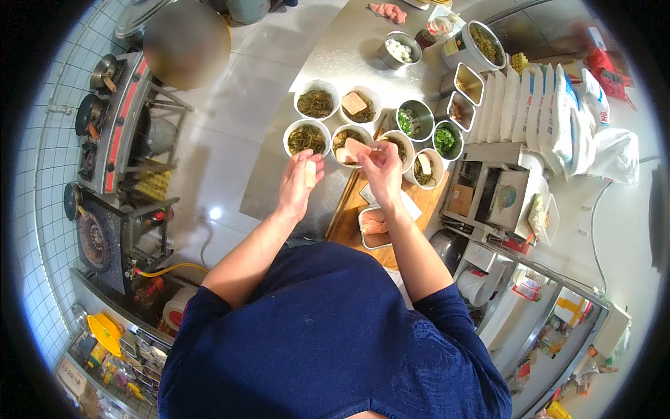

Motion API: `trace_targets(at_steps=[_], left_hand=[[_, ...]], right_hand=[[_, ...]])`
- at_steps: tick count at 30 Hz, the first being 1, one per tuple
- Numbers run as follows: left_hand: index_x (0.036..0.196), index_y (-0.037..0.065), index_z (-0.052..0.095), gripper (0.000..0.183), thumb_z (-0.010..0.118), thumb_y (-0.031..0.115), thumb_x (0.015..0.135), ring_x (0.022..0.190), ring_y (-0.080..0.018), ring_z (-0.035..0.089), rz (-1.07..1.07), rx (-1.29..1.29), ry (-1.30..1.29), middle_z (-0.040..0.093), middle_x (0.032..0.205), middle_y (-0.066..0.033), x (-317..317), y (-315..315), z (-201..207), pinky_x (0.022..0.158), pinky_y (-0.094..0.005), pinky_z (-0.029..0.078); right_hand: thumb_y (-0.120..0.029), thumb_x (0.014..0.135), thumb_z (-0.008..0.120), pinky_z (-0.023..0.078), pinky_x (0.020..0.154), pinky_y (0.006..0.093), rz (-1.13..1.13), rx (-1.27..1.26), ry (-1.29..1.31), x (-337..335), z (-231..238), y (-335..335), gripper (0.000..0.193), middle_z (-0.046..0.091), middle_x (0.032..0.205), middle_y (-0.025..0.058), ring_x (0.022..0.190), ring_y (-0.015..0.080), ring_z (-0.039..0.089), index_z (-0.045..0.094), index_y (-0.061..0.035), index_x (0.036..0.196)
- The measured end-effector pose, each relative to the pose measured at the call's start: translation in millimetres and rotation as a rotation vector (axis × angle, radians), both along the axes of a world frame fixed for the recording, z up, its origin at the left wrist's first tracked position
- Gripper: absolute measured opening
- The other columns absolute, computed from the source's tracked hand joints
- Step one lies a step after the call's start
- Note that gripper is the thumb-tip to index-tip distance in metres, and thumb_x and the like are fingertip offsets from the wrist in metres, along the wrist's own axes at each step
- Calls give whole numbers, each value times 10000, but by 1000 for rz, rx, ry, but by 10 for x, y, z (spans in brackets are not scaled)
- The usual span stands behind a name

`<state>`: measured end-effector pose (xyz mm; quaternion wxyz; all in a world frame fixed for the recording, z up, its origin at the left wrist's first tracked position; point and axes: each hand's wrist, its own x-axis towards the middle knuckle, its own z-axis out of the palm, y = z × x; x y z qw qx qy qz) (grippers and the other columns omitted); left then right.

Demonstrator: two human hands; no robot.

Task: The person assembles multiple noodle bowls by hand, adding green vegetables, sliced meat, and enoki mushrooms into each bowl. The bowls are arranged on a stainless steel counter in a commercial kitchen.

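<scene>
Pink slice: it hangs over the middle white bowl (333,136) of the near group, by the right hand (380,166); the slice (356,148) looks thin, light, soft and moist, so probably slippery and easy to tear.
Right grip: thumb and fingers pinched together on the slice's edge.
Left grip: fingers seem closed on a pale slice (310,174), seen nearly edge-on.
Where to hold: opposite edges suit it best, with flat fingertips and light pressure; a hard pinch in the middle could break it.
White bowls: six on the desk (269,188), each with dark greens; the far right one and the nearest right one each show one pale slice on top.
Metal bowls: three round ones, two with chopped greens (445,140), one with white rounded pieces (398,51).
Rectangular containers: two steel ones (466,82) beside the greens, plus one tray (375,246) on the wooden board (343,229).
Slices in the tray: pink, overlapping, partly behind the right forearm; their number cannot be told.
</scene>
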<state>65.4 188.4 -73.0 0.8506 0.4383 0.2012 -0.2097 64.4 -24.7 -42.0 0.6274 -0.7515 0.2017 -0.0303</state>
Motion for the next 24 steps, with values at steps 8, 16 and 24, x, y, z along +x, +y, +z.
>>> trace_targets(at_steps=[8, 16, 24], left_hand=[[1637, -61, 325, 704, 368, 479, 1187, 1608, -325, 332, 17, 253, -371, 405, 1671, -277, 385, -9, -17, 1328, -436, 271], [1565, 10, 463, 618, 364, 488, 1185, 1478, -297, 502, 62, 215, -316, 524, 1584, -218, 364, 38, -121, 1240, -444, 397], [1265, 46, 686, 266, 563, 250, 1146, 906, -135, 692, -413, 385, -387, 741, 1111, -65, -489, -110, -78, 850, -312, 562]], right_hand=[[-101, 993, 733, 602, 802, 384, 97, -342, -30, -592, 97, -299, 181, 776, 955, 162, 864, 267, 764, 708, -3, 1143], [-66, 1005, 707, 610, 775, 377, -136, -300, 107, -1649, 260, -699, 110, 799, 937, 148, 847, 251, 786, 736, -8, 1093], [-148, 895, 713, 618, 761, 457, 586, -1030, 80, -1694, 10, -559, 150, 739, 1048, 139, 891, 331, 773, 712, -70, 1023]])
